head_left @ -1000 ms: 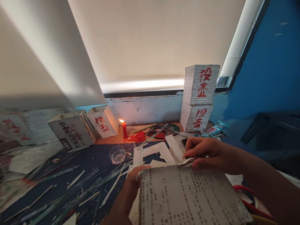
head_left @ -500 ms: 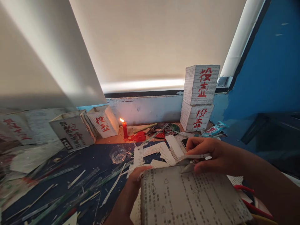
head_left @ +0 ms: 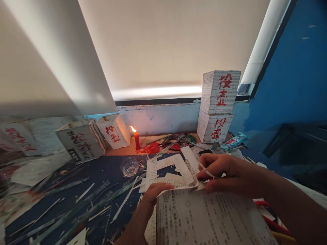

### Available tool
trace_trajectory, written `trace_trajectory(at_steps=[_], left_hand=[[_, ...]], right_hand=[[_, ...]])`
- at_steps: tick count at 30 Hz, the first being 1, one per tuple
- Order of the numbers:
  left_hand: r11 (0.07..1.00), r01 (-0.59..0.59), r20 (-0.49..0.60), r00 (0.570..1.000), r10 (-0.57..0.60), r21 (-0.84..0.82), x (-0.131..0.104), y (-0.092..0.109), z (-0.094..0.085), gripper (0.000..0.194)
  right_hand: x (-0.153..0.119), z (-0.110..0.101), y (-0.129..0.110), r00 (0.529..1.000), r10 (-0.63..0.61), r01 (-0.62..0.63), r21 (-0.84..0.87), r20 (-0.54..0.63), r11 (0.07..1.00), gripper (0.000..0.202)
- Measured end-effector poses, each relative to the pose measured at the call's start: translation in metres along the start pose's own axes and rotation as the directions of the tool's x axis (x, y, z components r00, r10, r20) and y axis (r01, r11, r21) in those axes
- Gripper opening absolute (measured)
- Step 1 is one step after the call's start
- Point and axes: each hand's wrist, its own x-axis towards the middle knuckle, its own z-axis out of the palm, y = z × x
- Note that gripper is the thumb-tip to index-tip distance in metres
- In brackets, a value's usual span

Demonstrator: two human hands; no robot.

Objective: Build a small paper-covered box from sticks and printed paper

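In front of me is a box covered in printed paper point(head_left: 204, 217), its near end cut off by the frame. My left hand point(head_left: 146, 206) grips its left side, with a finger along the far left corner. A narrow white paper strip point(head_left: 187, 187) runs along the far edge, from beside that finger to my right hand point(head_left: 227, 172). The right hand is closed, pinching the strip at the edge, while a loose end curls up past the fingers. The fingertips are partly hidden behind the box edge.
A lit red candle point(head_left: 136, 140) stands at the back, beside melted red wax point(head_left: 151, 148). Stacked paper boxes with red characters point(head_left: 217, 105) rise at back right, and more boxes point(head_left: 113, 132) stand left. Red-handled tool point(head_left: 273, 219) lies at right; paper scraps and sticks litter the dark surface.
My right hand has moved slightly left and nearer along the box's far edge. The strip now lies along that edge toward my left finger, and its loose end curls up.
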Motion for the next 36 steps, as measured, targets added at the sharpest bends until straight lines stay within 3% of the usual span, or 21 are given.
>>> trace_trajectory(at_steps=[4,7,9,13,15,25,36], left_hand=[[1.000,0.005,0.001,1.000,-0.005,0.000,-0.005,0.013,0.002,0.035],[1.000,0.006,0.005,1.000,-0.006,0.023,-0.020,0.029,0.004,0.071],[0.999,0.008,0.003,1.000,-0.008,0.038,-0.026,0.035,0.005,0.083],[1.000,0.013,-0.024,1.000,-0.013,0.028,-0.019,0.033,0.004,0.039],[1.000,0.016,-0.028,0.999,-0.015,0.025,-0.013,0.030,0.003,0.028],[0.999,0.012,-0.006,1.000,-0.012,0.048,-0.008,0.031,0.005,0.027],[0.997,0.006,0.004,1.000,-0.007,0.078,-0.014,0.033,0.004,0.032]], right_hand=[[0.000,0.001,0.007,0.999,-0.032,0.033,0.015,-0.012,0.999,0.028],[0.001,0.001,0.012,0.999,-0.047,0.047,0.013,0.010,0.999,0.029],[0.002,0.001,0.010,0.996,-0.087,0.087,0.000,0.006,0.996,0.029],[0.002,0.003,0.003,0.993,-0.118,0.118,-0.040,-0.011,0.992,0.026],[0.000,0.006,0.000,0.997,-0.079,0.078,-0.034,-0.022,0.996,0.026],[-0.001,0.011,-0.019,1.000,0.021,-0.021,-0.002,-0.018,1.000,0.029],[0.005,0.022,-0.005,0.996,-0.092,0.092,0.038,-0.021,0.995,0.021]])
